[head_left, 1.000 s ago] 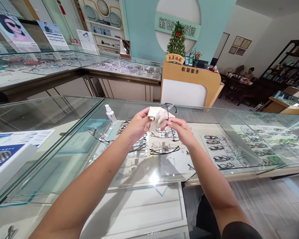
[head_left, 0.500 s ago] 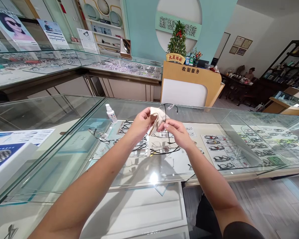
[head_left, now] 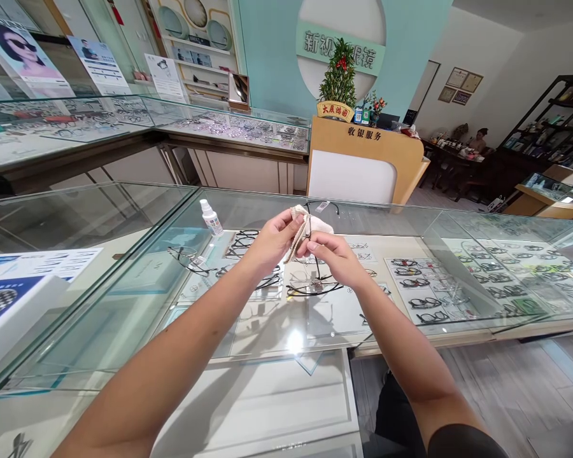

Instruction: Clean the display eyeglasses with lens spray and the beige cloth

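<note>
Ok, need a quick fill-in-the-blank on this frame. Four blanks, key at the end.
1. The left hand pinches a pale ____.
2. The right hand holds a pair of dark-framed ____.
3. The white bottle stands on a ____-topped counter.
4. Of the two hands, the ____ one is nearer the bottle.

Missing words: cloth; glasses; glass; left.

Over at the teal wall (head_left: 267, 76) now, a leafy plant (head_left: 338, 79) stands on the wooden counter (head_left: 405, 152), posters (head_left: 26, 60) line up above the display case (head_left: 100, 142) at left, and four framed sheets (head_left: 457, 77) hang on the white wall (head_left: 499, 73) beyond
</note>
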A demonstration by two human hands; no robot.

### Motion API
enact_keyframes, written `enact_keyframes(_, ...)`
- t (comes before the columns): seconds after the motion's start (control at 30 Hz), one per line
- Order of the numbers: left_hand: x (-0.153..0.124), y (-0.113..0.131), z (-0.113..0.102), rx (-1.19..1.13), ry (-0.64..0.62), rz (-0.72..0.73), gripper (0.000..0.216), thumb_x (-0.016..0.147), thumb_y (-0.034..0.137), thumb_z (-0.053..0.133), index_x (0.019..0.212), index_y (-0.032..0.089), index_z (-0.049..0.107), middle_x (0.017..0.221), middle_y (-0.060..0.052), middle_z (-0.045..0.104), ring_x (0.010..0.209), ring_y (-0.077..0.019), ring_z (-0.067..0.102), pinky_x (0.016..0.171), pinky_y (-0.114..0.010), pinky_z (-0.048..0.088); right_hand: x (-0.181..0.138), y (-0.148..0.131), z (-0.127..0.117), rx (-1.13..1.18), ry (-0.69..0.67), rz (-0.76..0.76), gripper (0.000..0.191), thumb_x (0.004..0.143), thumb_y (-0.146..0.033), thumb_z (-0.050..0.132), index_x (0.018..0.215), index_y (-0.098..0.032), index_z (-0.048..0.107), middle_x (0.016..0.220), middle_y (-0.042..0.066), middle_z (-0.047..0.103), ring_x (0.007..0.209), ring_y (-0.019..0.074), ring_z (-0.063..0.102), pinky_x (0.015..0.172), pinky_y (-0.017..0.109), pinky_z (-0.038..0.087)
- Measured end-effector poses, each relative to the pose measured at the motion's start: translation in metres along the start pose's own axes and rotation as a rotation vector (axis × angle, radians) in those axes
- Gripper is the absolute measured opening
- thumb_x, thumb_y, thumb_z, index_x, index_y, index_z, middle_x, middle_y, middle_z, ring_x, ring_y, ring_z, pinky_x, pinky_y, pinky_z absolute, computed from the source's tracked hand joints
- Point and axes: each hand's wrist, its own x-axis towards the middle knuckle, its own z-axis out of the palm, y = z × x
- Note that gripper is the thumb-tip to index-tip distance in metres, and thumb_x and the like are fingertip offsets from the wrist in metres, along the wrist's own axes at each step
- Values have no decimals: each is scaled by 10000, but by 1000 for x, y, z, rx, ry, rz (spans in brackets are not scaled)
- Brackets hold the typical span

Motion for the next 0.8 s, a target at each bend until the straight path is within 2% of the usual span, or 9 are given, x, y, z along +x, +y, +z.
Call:
enact_keyframes(0.1,0,1,1,-1,-1,15,606,782,677,972,1003,208,658,612,50,619,507,-129,582,542,-254,468,0,0,0,11,19,-6,522,1012,-721,680,872,-224,761,950,54,750,958,227,649,941,369,506)
enact_keyframes(0.27,1,-2,-2,66,51,119,602,786,606,998,1109,204,689,828,17,717,597,-108,613,593,-245,515,0,-2,0,5,5,-9,517,1024,-705,670,870,-221,767,926,49,745,910,213,622,895,357,498)
enact_keyframes(0.47,-3,2,3,37,-112,61,537,819,597,979,978,196,659,592,51,605,491,-117,556,560,-264,508,1,1,-1,43,-15,34,534,982,-738,702,850,-224,766,936,57,742,923,217,615,939,379,530)
enact_keyframes(0.63,-5,4,6,-35,-102,27,549,792,581,999,934,209,621,543,52,600,443,-142,563,527,-291,525,0,4,1,114,-32,106,438,991,-653,723,854,-245,803,941,50,759,917,214,611,1000,388,533)
enact_keyframes(0.8,-5,-2,7,-60,-9,35,583,825,688,935,926,220,602,540,51,616,371,-124,495,464,-285,470,-2,9,5,71,-44,129,401,1003,-602,706,857,-243,809,971,47,770,942,217,623,1009,382,534)
